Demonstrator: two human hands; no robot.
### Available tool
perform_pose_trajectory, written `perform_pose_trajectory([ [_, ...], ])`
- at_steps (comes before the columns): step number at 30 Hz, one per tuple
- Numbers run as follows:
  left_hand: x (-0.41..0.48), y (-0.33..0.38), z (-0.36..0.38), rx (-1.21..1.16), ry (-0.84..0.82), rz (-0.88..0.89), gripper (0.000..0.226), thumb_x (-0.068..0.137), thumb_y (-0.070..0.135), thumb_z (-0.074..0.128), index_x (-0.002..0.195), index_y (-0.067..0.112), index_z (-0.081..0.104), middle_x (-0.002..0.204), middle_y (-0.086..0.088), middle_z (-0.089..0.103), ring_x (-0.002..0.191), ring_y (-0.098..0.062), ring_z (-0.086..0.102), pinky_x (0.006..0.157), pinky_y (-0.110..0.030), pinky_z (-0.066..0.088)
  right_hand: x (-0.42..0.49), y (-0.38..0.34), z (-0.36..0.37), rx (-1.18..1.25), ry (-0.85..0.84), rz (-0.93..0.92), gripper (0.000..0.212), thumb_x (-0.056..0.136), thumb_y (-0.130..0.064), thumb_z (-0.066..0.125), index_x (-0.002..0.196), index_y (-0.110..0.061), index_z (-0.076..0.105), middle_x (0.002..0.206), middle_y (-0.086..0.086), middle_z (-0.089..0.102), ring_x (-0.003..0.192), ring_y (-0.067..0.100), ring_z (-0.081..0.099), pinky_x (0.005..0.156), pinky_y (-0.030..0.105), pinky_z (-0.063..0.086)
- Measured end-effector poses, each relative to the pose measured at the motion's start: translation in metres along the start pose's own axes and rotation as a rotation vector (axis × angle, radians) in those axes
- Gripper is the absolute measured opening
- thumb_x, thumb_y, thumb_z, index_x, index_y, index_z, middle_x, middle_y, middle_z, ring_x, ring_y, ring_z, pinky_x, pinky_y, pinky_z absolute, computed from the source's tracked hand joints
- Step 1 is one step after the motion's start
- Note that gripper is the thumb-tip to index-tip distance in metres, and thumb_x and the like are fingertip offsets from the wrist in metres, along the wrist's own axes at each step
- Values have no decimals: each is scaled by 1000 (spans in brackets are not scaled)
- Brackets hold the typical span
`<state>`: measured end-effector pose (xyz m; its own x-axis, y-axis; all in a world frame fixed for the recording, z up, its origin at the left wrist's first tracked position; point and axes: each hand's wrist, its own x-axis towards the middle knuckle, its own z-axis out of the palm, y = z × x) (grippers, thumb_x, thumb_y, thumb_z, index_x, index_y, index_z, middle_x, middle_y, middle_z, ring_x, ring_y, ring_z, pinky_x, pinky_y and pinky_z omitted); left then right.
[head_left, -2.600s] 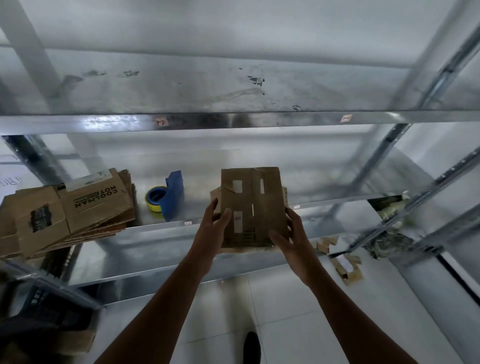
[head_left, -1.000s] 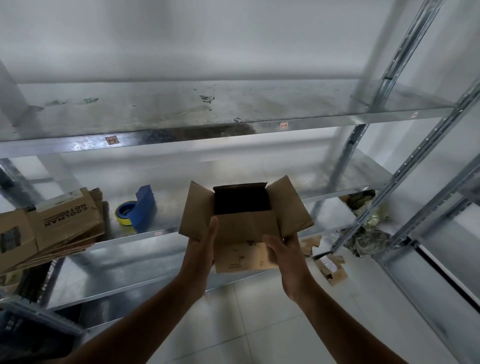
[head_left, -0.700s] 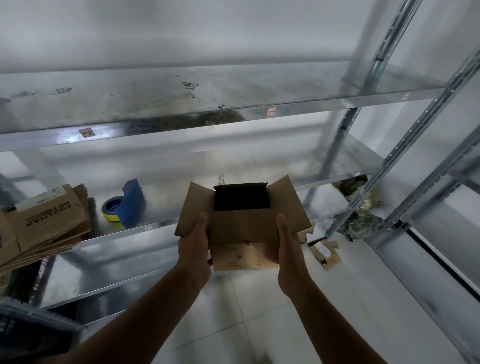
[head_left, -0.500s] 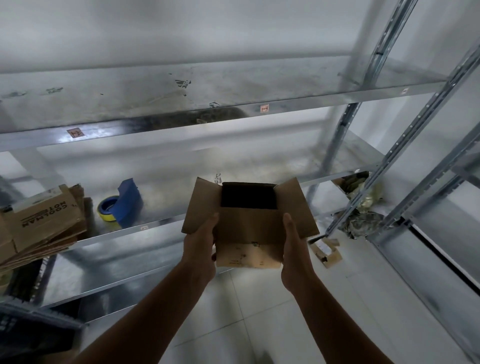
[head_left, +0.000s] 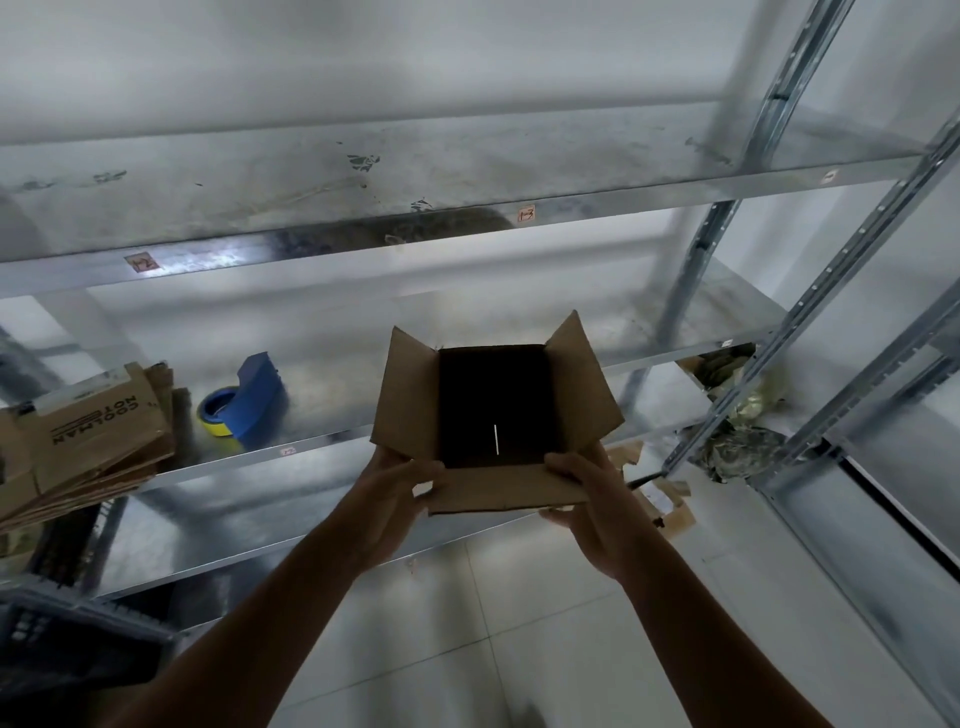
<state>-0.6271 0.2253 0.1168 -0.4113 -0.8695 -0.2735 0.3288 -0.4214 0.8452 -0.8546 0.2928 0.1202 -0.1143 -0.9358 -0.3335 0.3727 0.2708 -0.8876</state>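
Observation:
I hold a small brown cardboard box (head_left: 405, 400) in the air in front of a metal shelving rack (head_left: 467, 213). Its mouth faces me, flaps spread to the left, right and bottom, and the dark inside shows a thin slit of light. My left hand (head_left: 395, 499) grips the box at its lower left corner. My right hand (head_left: 592, 499) grips the lower right corner, fingers under the bottom flap.
A stack of flattened cardboard boxes (head_left: 88, 436) lies at the left of the middle shelf, with a blue and yellow tape dispenser (head_left: 244, 405) beside it. Cardboard scraps (head_left: 670, 504) lie on the white tiled floor. Crumpled packing material (head_left: 737, 441) sits by the right upright.
The box went from folded flat to opened out, then tipped so its open mouth faces me. My hands slid down from its sides to the lower corners.

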Motion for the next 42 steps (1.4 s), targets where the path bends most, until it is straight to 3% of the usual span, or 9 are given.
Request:
perform_pose_trajectory([
  [6,10,30,0,-60,239,59,67,80,62,65,136,27,53,133,-4,61,120,-29,59,101,-56,47,1,8,-16,72,0,-60,46,77,-21,69,121,-16,55,104,9,64,94,24,63,68,32,55],
  [9,27,52,-1,774,489,453,50,83,51,67,127,28,57,135,6,54,120,-11,50,99,-35,45,3,13,-21,29,5,-84,53,78,-24,71,128,-19,54,115,12,64,101,28,65,78,40,56],
  [12,50,71,4,1538,187,838,13,96,31,56,90,25,65,98,4,63,101,-17,58,87,-33,47,3,18,-20,-13,32,-105,57,77,-28,72,130,-20,53,124,17,61,106,32,65,82,43,57],
  [15,60,70,17,1851,-119,697,26,98,39,47,109,27,68,111,6,63,111,-18,57,92,-39,50,1,17,-16,19,27,-122,59,77,-28,71,132,-20,51,124,16,62,107,33,66,82,44,58],
  [18,60,72,27,1864,-87,538,49,100,44,48,147,28,45,151,4,43,138,-19,40,109,-44,41,-3,13,-15,53,-21,-132,59,77,-24,70,133,-20,52,121,13,66,105,32,68,80,45,58],
  [24,72,92,22,1880,43,476,74,96,61,46,157,28,20,165,4,17,147,-25,28,113,-50,31,-15,0,-18,43,-94,-122,55,76,-21,69,129,-20,53,110,9,69,93,26,73,70,38,59],
  [31,89,92,12,1722,88,204,83,83,75,55,148,26,34,143,-5,51,125,-28,52,102,-49,47,-13,4,-6,19,-130,-255,51,96,-2,53,141,-24,53,133,9,64,114,28,66,85,41,56],
  [36,78,31,52,1376,-276,-10,35,95,31,64,128,21,64,125,-2,64,106,-15,60,96,-31,46,-6,34,25,-165,1,-295,30,97,-13,65,122,-29,64,118,-4,69,114,28,67,84,49,62],
  [42,78,-1,38,1237,-357,120,55,97,45,59,148,43,38,134,12,47,117,-9,49,99,-19,38,3,44,1,-32,103,-215,33,89,-42,71,116,-23,68,120,12,68,118,35,64,89,56,56],
])
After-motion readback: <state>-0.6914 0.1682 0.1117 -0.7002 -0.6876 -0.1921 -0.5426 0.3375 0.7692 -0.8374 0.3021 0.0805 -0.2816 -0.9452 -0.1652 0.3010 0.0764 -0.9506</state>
